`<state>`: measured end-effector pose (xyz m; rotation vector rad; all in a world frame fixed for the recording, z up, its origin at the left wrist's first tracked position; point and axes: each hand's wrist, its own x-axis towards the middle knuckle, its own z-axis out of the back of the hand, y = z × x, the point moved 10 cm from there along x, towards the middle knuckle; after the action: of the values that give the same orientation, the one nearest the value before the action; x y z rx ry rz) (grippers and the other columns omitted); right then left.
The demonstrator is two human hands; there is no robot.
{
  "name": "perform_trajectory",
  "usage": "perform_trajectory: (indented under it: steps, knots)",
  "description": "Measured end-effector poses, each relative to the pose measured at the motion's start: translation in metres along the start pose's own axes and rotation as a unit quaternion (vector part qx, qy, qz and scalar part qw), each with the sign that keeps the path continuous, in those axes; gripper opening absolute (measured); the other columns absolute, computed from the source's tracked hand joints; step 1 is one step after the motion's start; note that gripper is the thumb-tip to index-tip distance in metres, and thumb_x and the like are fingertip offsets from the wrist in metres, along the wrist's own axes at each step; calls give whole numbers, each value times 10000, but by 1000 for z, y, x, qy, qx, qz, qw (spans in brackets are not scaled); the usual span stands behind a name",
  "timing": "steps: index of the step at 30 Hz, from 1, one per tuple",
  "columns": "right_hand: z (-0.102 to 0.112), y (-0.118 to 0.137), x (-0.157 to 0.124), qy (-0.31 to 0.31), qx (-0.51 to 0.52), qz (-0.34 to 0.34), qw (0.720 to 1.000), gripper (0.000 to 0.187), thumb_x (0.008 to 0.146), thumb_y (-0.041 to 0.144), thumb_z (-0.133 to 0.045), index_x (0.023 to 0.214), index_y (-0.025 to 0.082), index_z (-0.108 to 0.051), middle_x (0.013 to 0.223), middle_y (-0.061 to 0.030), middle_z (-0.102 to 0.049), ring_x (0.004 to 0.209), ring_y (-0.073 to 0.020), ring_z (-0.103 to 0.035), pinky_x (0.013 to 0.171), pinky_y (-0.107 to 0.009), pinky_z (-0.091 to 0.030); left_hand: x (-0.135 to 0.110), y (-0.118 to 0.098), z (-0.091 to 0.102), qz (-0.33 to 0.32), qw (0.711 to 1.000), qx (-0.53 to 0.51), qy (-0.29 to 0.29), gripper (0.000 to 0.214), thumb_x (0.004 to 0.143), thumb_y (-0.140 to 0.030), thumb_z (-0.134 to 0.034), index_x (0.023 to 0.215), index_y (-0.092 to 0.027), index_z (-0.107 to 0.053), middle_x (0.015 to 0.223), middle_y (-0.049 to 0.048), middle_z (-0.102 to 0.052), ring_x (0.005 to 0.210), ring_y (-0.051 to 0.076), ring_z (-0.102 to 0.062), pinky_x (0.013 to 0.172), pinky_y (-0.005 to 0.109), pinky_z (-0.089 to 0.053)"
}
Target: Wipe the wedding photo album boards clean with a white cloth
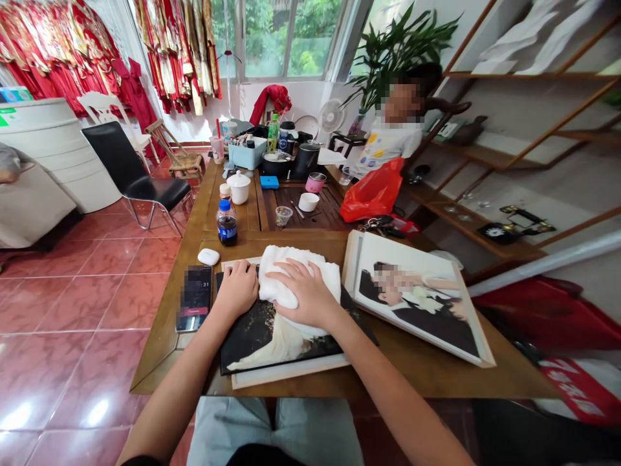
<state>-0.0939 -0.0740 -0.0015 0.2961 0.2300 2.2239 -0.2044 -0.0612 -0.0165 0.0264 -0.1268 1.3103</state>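
A dark framed photo print (272,340) lies flat on the wooden table (417,362) in front of me. My right hand (306,294) presses flat, fingers spread, on a white cloth (301,275) that covers the print's upper part. My left hand (237,289) rests curled on the print's upper left edge, beside the cloth, and holds the frame steady. A second large framed photo (417,298) lies tilted to the right of the first.
A phone (195,298) and a white earbud case (208,257) lie at the left. A cola bottle (227,222), cups, tea tray and red plastic bag (373,192) stand farther back. A person sits at the far end. A black chair (133,171) stands left.
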Motion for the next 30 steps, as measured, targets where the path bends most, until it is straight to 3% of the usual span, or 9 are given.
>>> perform_trajectory:
  steps: [9,14,21,25,30]
  knots:
    - [-4,27,-59,36,26,33,998,686,748,399,-650,1421,294,-570,1578,-83,-459,1467,-385,-310,1183,-630,-79,0,0,-1,2,1000,9,-5,339,1036,-194,-339,1234,-111,-601,1209,162,-626,1169,302,-572,995,447,-425]
    - [-3,24,-41,28,20,8,999,632,765,420,-644,1382,289,-600,1543,-89,-501,1448,-384,-340,1165,-632,-122,1,0,-2,1,1000,0,1,341,1039,-200,-331,1222,-102,-602,1217,167,-619,1179,306,-565,1006,456,-420]
    - [0,8,1,-39,4,-64,997,587,796,423,-632,1365,279,-609,1501,-104,-542,1420,-385,-378,1138,-660,-172,0,0,-3,-14,999,-19,28,298,1007,-191,-420,1245,-126,-588,1246,167,-604,1216,309,-544,1022,458,-413]
    - [-3,12,-6,-32,-5,-55,998,603,810,418,-619,1397,282,-588,1534,-94,-514,1451,-387,-346,1152,-665,-161,-1,0,-2,-7,999,-27,26,299,1014,-191,-413,1246,-128,-589,1259,169,-603,1218,304,-548,1035,459,-408]
    - [-6,26,-38,-6,5,-29,1000,650,793,424,-624,1426,286,-572,1564,-88,-484,1470,-385,-326,1170,-658,-125,0,1,1,10,1000,-25,3,325,1041,-205,-350,1222,-123,-606,1239,166,-619,1207,296,-561,1026,454,-418]
